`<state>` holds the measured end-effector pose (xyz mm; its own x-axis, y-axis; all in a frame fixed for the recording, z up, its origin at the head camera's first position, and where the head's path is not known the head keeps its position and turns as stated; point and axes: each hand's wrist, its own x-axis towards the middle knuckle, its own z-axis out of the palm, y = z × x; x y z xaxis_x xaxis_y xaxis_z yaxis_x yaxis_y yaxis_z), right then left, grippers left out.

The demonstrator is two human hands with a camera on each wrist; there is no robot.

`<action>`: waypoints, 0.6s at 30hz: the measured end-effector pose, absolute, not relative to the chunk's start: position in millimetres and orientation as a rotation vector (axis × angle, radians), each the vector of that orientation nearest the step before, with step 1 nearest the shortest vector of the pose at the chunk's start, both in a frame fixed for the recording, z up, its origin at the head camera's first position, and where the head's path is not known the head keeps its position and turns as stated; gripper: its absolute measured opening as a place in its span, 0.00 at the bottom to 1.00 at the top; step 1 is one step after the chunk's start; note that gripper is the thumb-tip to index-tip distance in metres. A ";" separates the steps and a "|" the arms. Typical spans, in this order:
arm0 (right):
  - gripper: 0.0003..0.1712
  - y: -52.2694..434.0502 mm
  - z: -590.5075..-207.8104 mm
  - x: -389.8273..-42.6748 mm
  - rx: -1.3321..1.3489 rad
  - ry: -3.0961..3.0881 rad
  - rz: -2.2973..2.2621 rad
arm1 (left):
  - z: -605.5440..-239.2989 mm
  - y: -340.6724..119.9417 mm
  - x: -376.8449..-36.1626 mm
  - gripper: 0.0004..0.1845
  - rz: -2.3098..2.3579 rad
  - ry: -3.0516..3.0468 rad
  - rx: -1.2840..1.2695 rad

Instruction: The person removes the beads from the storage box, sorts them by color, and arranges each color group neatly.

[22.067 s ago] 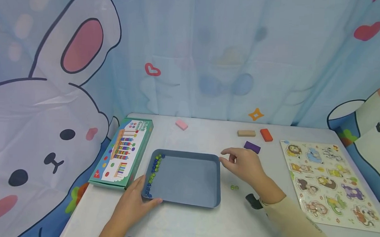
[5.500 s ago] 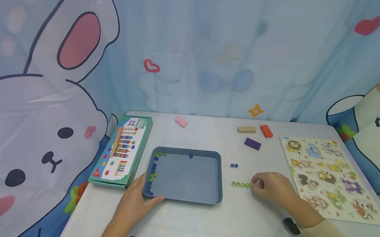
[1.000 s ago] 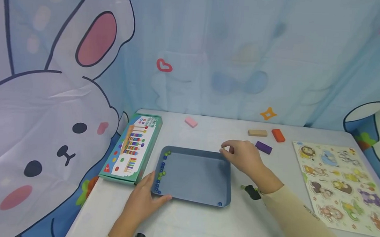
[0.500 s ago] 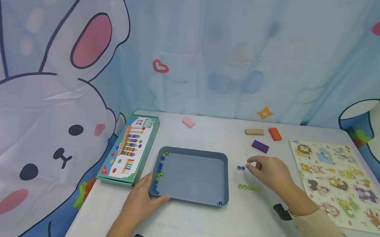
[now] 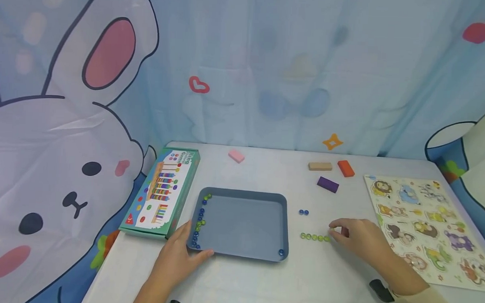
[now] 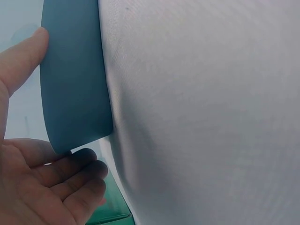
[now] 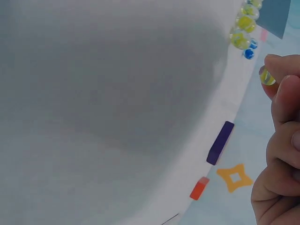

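My right hand [image 5: 361, 241] pinches a clear yellow-green marble [image 7: 267, 76] between thumb and index finger, just at the right end of a row of similar green marbles [image 5: 314, 237] on the white table. Two blue marbles [image 5: 303, 212] sit side by side behind that row. At the near left corner of the blue-grey tray [image 5: 244, 223], my left hand [image 5: 176, 258] rests with the thumb against the front wall and relaxed fingers at the side. Mixed blue and green marbles [image 5: 201, 214] line the tray's left wall. One blue marble [image 5: 281, 252] lies in its near right corner.
A boxed ring game [image 5: 161, 191] lies left of the tray. Behind are pink [image 5: 236, 155], tan [image 5: 320, 166], orange [image 5: 345, 168] and purple [image 5: 327, 185] blocks. An animal picture board [image 5: 428, 229] lies at the right, near my right forearm. A printed curtain hangs behind the table.
My right hand has moved from the tray's far right corner, right and nearer, to the green row's end. Over the longer span, the green row has grown and two blue marbles have appeared on the table.
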<state>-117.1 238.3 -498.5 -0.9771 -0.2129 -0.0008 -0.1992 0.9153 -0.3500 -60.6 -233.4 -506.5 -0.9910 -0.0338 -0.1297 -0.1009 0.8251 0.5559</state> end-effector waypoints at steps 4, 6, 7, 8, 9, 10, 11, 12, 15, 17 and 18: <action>0.12 240.3 -502.0 -113.7 -0.300 2.986 -0.538 | -505.5 -233.8 -60.3 0.65 0.889 2.880 -0.115; 0.12 240.3 -502.0 -112.0 -0.292 2.962 -0.540 | -505.2 -233.8 -60.3 0.64 0.890 2.879 -0.116; 0.12 240.2 -501.9 -111.4 -0.288 2.950 -0.540 | -505.2 -233.8 -60.4 0.64 0.889 2.881 -0.116; 0.13 240.3 -502.1 -110.9 -0.282 2.938 -0.540 | -505.3 -233.9 -60.4 0.64 0.889 2.881 -0.116; 0.13 240.5 -502.5 -110.6 -0.277 2.928 -0.539 | -505.5 -233.8 -60.5 0.64 0.890 2.883 -0.114; 0.13 240.8 -503.2 -110.5 -0.273 2.919 -0.537 | -505.7 -233.8 -60.5 0.64 0.890 2.884 -0.114; 0.13 241.1 -504.0 -110.4 -0.270 2.913 -0.534 | -505.9 -233.7 -60.6 0.64 0.889 2.886 -0.113; 0.13 241.3 -504.9 -110.3 -0.264 2.905 -0.534 | -506.0 -233.6 -60.6 0.64 0.889 2.887 -0.112; 0.12 241.7 -508.1 -109.6 -0.255 2.903 -0.528 | -506.6 -233.4 -60.5 0.64 0.895 2.887 -0.111; 0.11 241.3 -510.7 -108.7 -0.255 2.915 -0.529 | -506.8 -233.3 -60.5 0.64 0.900 2.888 -0.112; 0.11 241.0 -511.6 -108.2 -0.253 2.922 -0.532 | -507.0 -233.2 -60.6 0.64 0.901 2.888 -0.113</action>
